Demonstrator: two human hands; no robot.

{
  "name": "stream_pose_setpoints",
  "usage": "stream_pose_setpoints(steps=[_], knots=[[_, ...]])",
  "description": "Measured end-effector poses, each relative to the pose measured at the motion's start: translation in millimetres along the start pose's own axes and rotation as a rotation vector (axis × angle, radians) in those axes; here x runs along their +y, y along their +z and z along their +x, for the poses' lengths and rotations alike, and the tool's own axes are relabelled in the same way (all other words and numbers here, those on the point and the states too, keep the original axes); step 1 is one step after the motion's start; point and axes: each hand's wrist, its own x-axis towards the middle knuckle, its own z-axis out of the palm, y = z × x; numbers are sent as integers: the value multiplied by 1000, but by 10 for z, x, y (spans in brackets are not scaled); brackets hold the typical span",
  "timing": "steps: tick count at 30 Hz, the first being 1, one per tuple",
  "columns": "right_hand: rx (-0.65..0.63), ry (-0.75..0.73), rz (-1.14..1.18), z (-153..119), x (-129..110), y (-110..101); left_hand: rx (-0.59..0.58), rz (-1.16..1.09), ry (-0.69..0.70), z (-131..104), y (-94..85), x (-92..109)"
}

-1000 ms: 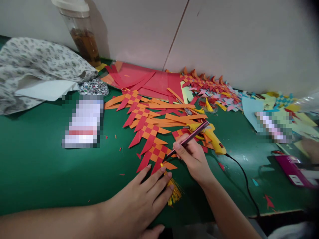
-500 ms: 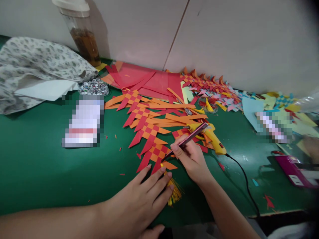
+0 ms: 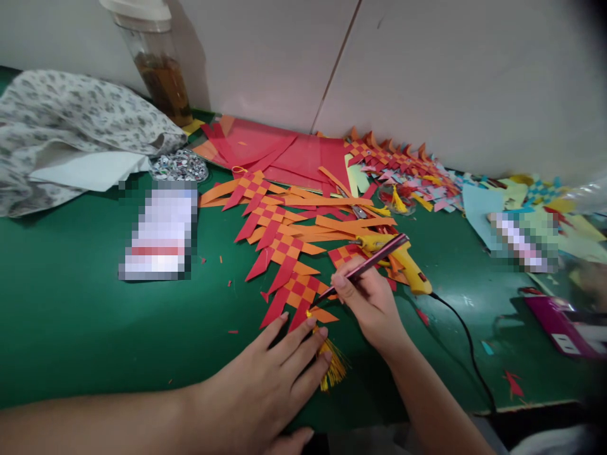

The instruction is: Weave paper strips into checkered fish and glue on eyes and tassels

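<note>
A chain of woven red and orange paper pieces [image 3: 284, 248] runs down the green table. At its lower end lies a yellow tassel [image 3: 334, 368]. My left hand [image 3: 284, 363] lies flat with fingers spread, its fingertips on the lowest red paper tips and the top of the tassel. My right hand [image 3: 372, 306] is closed around a dark metallic pen-like tool [image 3: 374, 258], whose thin tip points down at the tassel's top. Whether the tip touches it is too small to tell. A yellow glue gun [image 3: 411, 268] lies just behind my right hand.
A phone [image 3: 161, 234] and a bag of small round pieces [image 3: 179, 167] lie left. Behind stand a bottle [image 3: 164, 82] and red paper sheets [image 3: 303, 155]. Woven strips [image 3: 393, 158], a second phone [image 3: 521, 243] and a purple item [image 3: 559, 322] are at right, beside a person's blurred hand [image 3: 592, 281].
My right hand has moved slightly right and down, and the pen-like tool has shifted right with it, lying at a lower slant. My left hand has stayed in place.
</note>
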Motion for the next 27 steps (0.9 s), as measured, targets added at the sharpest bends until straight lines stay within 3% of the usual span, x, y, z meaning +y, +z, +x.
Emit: stream_pose_setpoints(steps=[22, 27], knots=[[-44, -66, -71, 6, -9, -6, -25, 0, 6, 20, -13, -6], [-2, -93, -75, 9, -10, -14, -30, 16, 16, 17, -11, -7]])
